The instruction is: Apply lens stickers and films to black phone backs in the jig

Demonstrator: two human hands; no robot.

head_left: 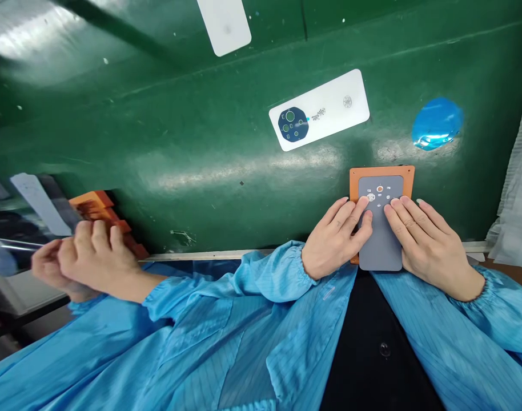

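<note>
A dark grey phone back panel (380, 242) with small camera cut-outs at its top lies on an orange fixture block (381, 170) at the table's front edge. My left hand (338, 237) rests on the panel's left side, its fingers stretched out and the thumb touching the grey surface. On the other side my right hand (434, 246) lies with its fingers flat and side by side, the fingertips on the panel's right edge near the cut-outs. Parts of the fixture are hidden under the panel and both hands.
Beyond the fixture lies a white phone back panel (333, 109) with a dark camera area. A blue shiny round film piece (438, 124) is to its right. Another white panel (227, 28) lies farther back. At left, a co-worker's hands (93, 260) are beside orange blocks (99, 204).
</note>
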